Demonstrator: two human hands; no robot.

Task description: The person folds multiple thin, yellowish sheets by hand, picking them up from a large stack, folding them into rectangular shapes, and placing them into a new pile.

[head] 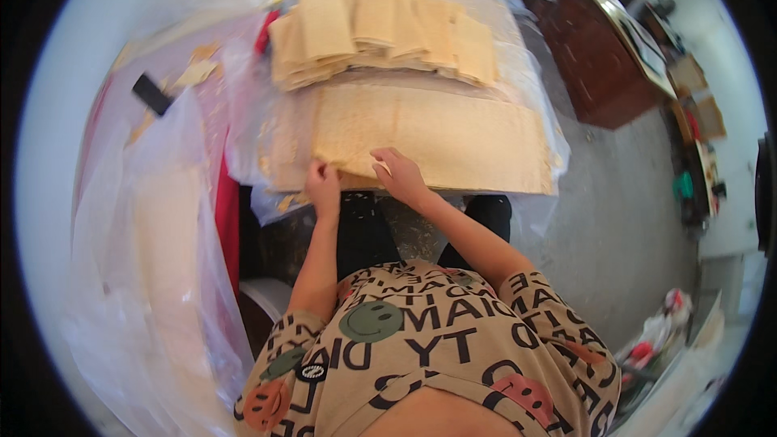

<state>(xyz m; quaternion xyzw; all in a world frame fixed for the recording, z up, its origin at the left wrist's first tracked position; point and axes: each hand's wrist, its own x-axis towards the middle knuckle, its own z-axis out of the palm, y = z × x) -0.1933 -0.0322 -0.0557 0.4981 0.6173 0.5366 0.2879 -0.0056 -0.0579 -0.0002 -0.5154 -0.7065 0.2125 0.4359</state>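
Observation:
A wide, flat pale-yellow sheet (pixel 449 133), its material not certain, lies across the work surface in front of me. My left hand (pixel 323 181) pinches the sheet's near left corner, which is lifted a little. To its right, my right hand (pixel 397 173) rests at the near edge with thumb and fingers apart; whether it grips the sheet I cannot tell. Beyond the sheet, folded pieces of similar yellow material (pixel 376 18) lie in overlapping piles. Clear plastic film (pixel 549 133) covers the surface beneath.
A dark phone-like object (pixel 152 94) and yellow scraps (pixel 197 73) lie on the pink surface at left. Plastic film (pixel 212 328) drapes over pale material nearer me. A reddish-brown wooden cabinet (pixel 601 54) stands at back right. Bags (pixel 649 340) are at lower right.

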